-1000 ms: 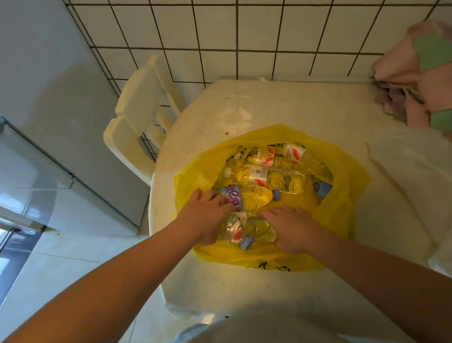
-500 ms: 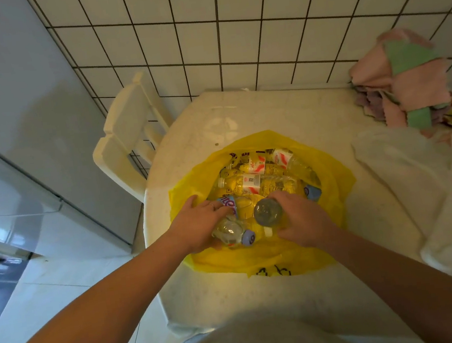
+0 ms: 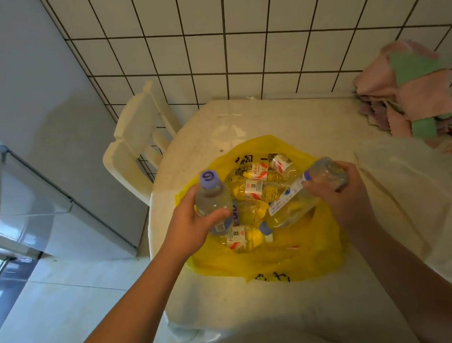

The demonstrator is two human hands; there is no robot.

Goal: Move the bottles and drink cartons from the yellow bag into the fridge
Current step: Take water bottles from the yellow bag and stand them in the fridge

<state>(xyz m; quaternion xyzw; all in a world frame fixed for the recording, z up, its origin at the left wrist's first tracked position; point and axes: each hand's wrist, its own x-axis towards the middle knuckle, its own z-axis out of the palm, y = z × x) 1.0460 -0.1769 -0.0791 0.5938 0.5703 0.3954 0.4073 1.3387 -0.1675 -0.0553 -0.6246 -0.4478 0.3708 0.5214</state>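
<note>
Two bottles are being lifted out of the yellow bag [image 3: 263, 260] at once, one in each grip. At the left edge of the frame the fridge [image 3: 45, 130] is standing, grey-white, with a white chair [image 3: 134, 145] wedged between it and the tabletop [image 3: 270, 121]. Left of centre, the left hand [image 3: 190, 229] is being wrapped around a clear bottle with a purple cap [image 3: 213, 201], which is being held upright above the bag's left rim. In the middle of the frame the bag is lying open on the tabletop, and several more clear bottles, some with red-and-white labels [image 3: 255, 189], are resting inside it; whether any carton is among them cannot be told. Right of centre, the right hand [image 3: 343, 197] is being clenched around the base of a second bottle [image 3: 301, 196], which is being tilted cap-down toward the bag's middle. At the upper right a heap of pink and green cloths [image 3: 407, 88] is lying against the tiled wall.

The step in hand is judged to be extraction. Next, a turn toward the left of the frame is called for, both bottles being carried clear of the chair to the fridge.
</note>
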